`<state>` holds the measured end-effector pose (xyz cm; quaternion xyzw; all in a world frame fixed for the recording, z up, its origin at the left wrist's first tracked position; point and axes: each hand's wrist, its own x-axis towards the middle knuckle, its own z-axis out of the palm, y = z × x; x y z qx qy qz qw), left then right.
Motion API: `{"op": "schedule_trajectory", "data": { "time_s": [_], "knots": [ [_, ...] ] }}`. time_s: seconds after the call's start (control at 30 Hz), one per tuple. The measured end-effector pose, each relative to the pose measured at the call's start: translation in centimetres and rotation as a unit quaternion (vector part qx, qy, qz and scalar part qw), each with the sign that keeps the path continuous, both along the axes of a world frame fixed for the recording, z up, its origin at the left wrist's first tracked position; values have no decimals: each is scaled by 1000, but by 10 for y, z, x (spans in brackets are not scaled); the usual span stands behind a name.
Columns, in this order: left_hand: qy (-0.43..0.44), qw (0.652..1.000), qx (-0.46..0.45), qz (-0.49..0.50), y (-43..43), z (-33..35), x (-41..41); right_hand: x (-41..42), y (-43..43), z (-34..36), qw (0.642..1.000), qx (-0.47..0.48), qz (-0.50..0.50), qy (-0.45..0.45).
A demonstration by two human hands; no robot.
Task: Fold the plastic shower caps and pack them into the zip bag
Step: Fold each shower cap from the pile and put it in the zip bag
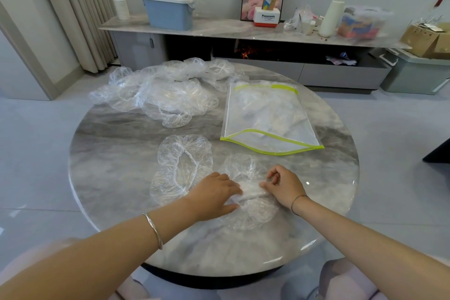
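Pressing down w/ the left hand (214, 196), fingers (232, 187) straight & flat on the gathered middle strip of a clear shower cap (246, 217), at the near edge of the round marble surface (109, 153). Right hand (283, 185) is at the strip's other end, fingers (266, 185) curled & pinching the plastic there. Hands are near each other w/ the strip running between them. Rest of that cap puffs out above & below the strip. Just beside the left hand, a second cap (180, 165) lies spread flat, elastic opening facing up. Far left of the surface: loose pile of caps (165, 92), unfolded, overlapping. Zip bag (267, 117) lies flat on the right half, beyond the hands & apart from them. It has yellow-green trim, zip end pointing away, whitish folded caps inside; count can't tell. Silver bangle (153, 229) on left wrist, thin bracelet (297, 202) on right. Behind: low sideboard (219, 29) w/ a blue bin (168, 12).
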<state>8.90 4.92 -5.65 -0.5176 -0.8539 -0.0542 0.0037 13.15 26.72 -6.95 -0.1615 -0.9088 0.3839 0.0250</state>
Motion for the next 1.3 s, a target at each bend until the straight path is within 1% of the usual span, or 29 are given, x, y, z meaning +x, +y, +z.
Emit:
{"op": "schedule_trajectory", "data": {
  "time_s": [0.1, 0.17, 0.2, 0.27, 0.33, 0.4, 0.5, 0.57, 0.6, 0.67, 0.73, 0.77, 0.8, 0.83, 0.9, 1.03, 1.13, 1.17, 1.23, 1.3],
  "knots": [
    [-45, 996, 8, 80, 5, 5, 4, 0, -4, 9, 995, 54, 42, 66],
    [-78, 987, 42, 134, 7, 5, 4, 2, -14, 22, 982, 91, 112, 118],
    [-93, 982, 58, 152, 8, 5, 3, 4, -19, 28, 974, 112, 150, 127],
    [-117, 975, 85, 171, 9, 1, 1, 9, -27, 34, 959, 153, 213, 105],
    [-144, 967, 104, 181, 9, 0, 1, 11, -32, 32, 949, 196, 239, 60],
    [-168, 963, 113, 179, 9, 2, 1, 10, -35, 29, 947, 224, 229, 29],
    [-180, 960, 118, 179, 8, 7, 4, 6, -34, 27, 953, 231, 196, 27],
    [-196, 947, 166, 193, 8, 11, 2, 2, -33, 28, 969, 173, 162, 63],
    [-217, 933, 203, 201, 8, 16, 0, -1, -33, 31, 979, 114, 140, 91],
    [-284, 895, 269, 212, 7, 26, -7, -5, -38, 44, 987, -55, 97, 118],
    [-369, 849, 317, 208, 5, 37, -12, -6, -43, 57, 966, -225, 77, 99],
    [-414, 822, 334, 202, 3, 42, -12, -6, -45, 62, 955, -278, 69, 80],
    [-454, 796, 348, 197, 2, 47, -11, -6, -45, 64, 947, -309, 58, 62],
    [-483, 775, 357, 197, 2, 49, -11, -6, -44, 65, 942, -329, 47, 46],
    [-510, 751, 365, 207, 1, 53, -10, -5, -42, 66, 935, -351, 39, 23],
    [-518, 740, 365, 227, 0, 57, -8, -3, -44, 65, 943, -323, 85, 14],
    [-557, 709, 371, 221, -2, 63, -10, -3, -44, 69, 923, -378, 67, 41],
    [-570, 702, 367, 217, -3, 65, -11, -3, -44, 71, 917, -391, 60, 47],
    [-585, 699, 357, 205, -6, 69, -13, -4, -42, 75, 908, -412, 49, 54],
    [-606, 682, 360, 193, -8, 71, -14, -4, -42, 77, 896, -439, 41, 55]
  ]
}}
